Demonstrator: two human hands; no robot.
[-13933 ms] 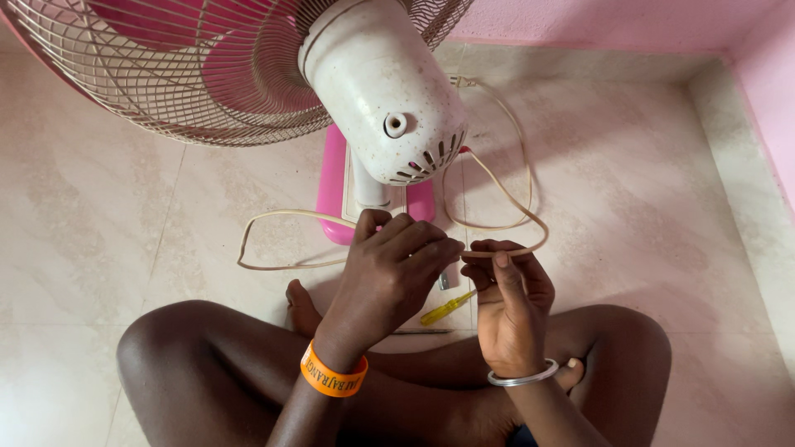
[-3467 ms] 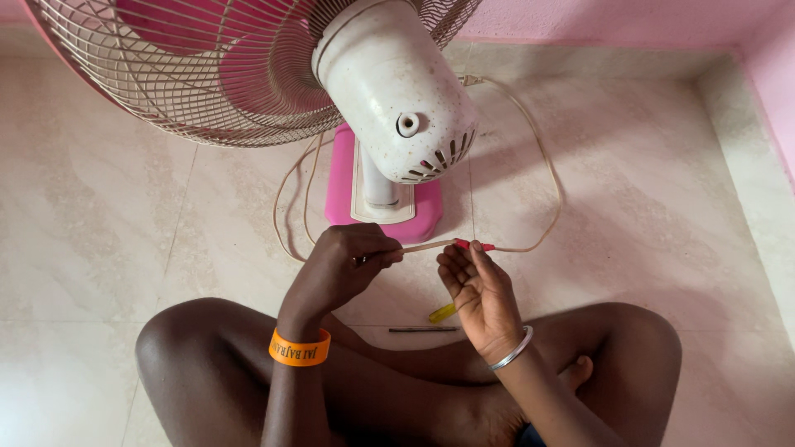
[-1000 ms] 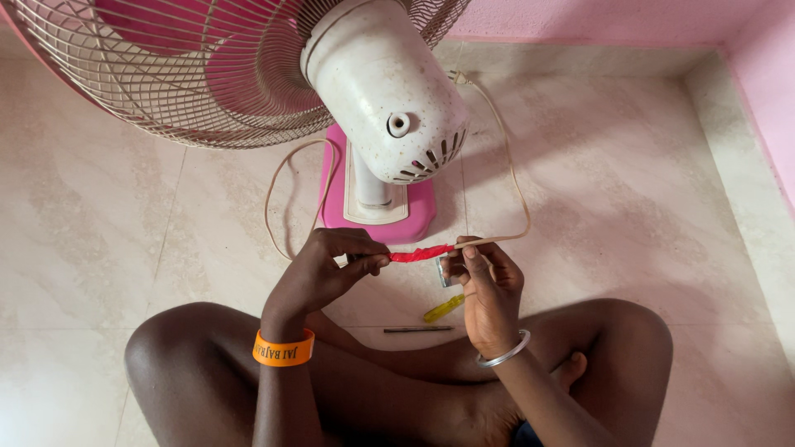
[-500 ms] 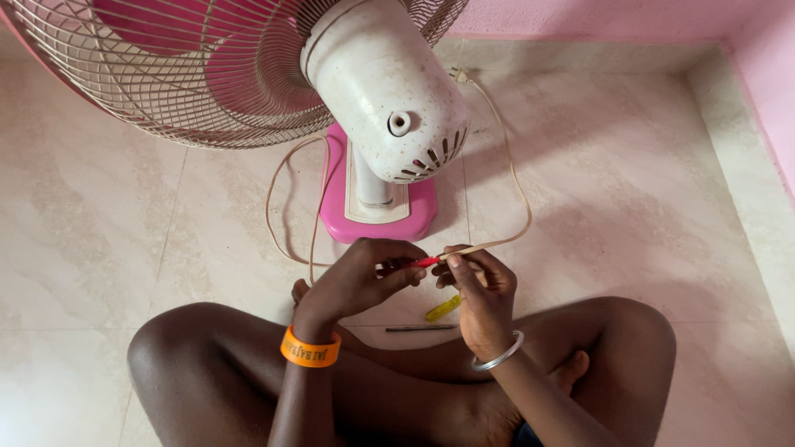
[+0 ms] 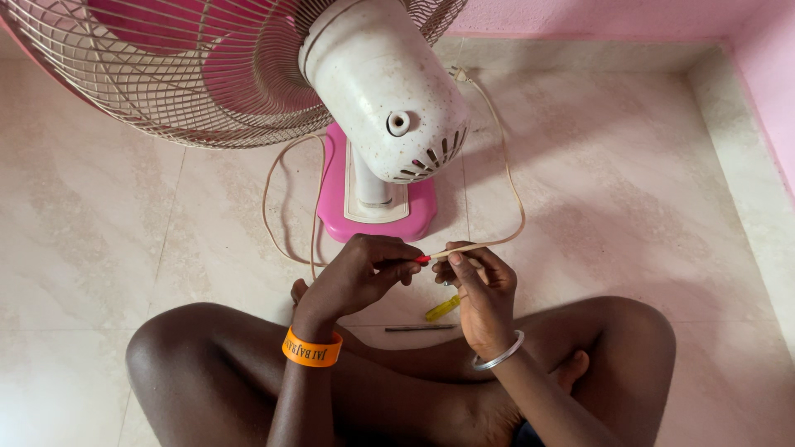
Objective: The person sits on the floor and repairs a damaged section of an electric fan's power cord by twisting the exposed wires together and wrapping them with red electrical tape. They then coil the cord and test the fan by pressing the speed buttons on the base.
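I sit cross-legged on the floor behind a table fan (image 5: 377, 91) with a white motor housing, a pink base (image 5: 377, 207) and a wire grille. My left hand (image 5: 360, 277), with an orange wristband, pinches the red wire end (image 5: 424, 259) sticking out of the fan's cream power cord (image 5: 505, 182). My right hand (image 5: 480, 285), with a silver bangle, holds the cord just beside that red end. The two hands nearly touch.
A yellow-handled screwdriver (image 5: 443, 308) lies on the tiles under my right hand, with a thin dark rod (image 5: 420, 328) next to it. The cord loops on the floor either side of the base. A pink wall (image 5: 770, 74) runs along the right and back.
My hands have come closer together. The stretch of red wire showing between them has shrunk to a short tip. The cord loop on the right has shifted slightly.
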